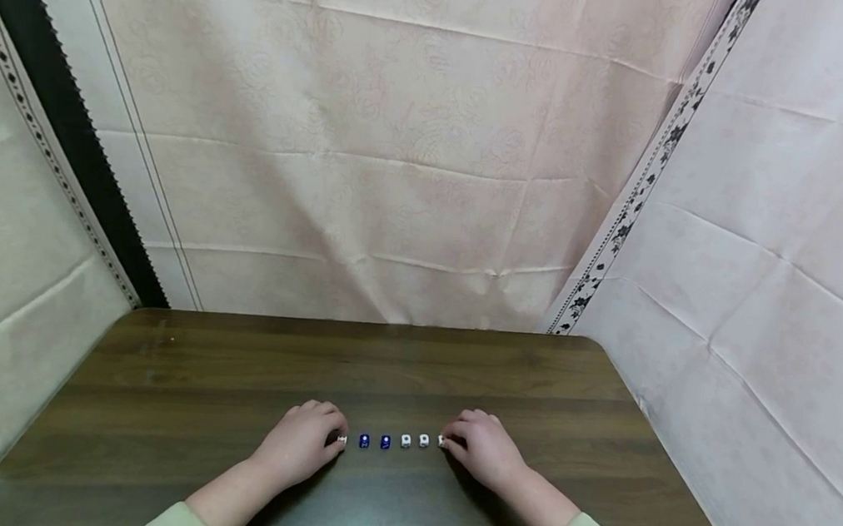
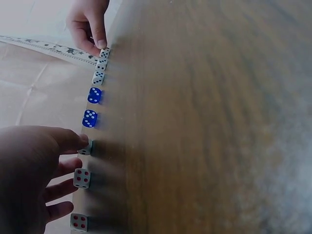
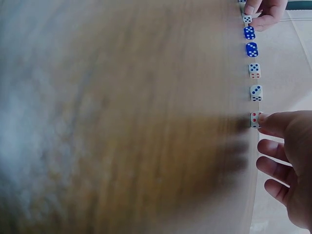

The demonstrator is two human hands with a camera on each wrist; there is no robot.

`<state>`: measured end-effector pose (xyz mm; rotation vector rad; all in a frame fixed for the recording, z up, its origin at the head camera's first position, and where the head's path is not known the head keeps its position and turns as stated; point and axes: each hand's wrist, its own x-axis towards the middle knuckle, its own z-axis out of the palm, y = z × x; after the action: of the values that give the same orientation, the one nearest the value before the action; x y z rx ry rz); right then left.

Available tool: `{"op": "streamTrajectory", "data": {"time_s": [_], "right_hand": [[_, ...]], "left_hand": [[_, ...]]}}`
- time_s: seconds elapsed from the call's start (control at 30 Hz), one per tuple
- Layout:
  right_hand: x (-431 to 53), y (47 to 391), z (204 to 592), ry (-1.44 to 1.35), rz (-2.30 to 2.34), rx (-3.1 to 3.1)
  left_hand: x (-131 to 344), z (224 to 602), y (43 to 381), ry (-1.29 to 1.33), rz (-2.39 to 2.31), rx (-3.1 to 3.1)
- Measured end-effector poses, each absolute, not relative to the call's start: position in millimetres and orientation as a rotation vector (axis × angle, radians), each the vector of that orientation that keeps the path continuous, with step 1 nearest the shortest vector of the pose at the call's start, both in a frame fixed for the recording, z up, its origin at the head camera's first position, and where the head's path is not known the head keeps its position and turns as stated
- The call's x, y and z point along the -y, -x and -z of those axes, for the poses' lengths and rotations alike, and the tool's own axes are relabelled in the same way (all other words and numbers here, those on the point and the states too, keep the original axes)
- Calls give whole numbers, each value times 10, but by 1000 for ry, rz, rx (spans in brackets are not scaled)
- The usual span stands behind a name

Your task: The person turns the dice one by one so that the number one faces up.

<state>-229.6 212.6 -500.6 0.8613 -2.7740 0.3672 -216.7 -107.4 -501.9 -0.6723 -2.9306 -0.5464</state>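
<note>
A row of small dice runs across the wooden table. At its left part my left hand (image 1: 303,443) pinches a white die (image 2: 86,147) between thumb and fingertips. Two more white dice with red pips, a nearer one (image 2: 79,222) and a middle one (image 2: 82,178), sit beside that hand's other fingers, hidden by the hand in the head view. Two blue dice (image 1: 364,440) come after it, then two white dice (image 1: 415,440). My right hand (image 1: 486,450) pinches the white die (image 3: 254,120) at the right end, thumb against its side, other fingers loosely bent.
The brown table (image 1: 232,363) has rounded far corners. Pale patterned cloth (image 1: 399,169) hangs behind it, with more cloth (image 1: 781,286) on the right and left sides. A black strip (image 1: 66,107) runs down the left corner.
</note>
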Motion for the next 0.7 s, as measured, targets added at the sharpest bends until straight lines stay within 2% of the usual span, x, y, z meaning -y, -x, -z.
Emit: {"op": "streamTrajectory", "data": {"time_s": [0.7], "right_hand": [[-2125,2292,4998,-859,-365,2774]], "left_hand": [[1065,5025,2188,642,539,2941]]}}
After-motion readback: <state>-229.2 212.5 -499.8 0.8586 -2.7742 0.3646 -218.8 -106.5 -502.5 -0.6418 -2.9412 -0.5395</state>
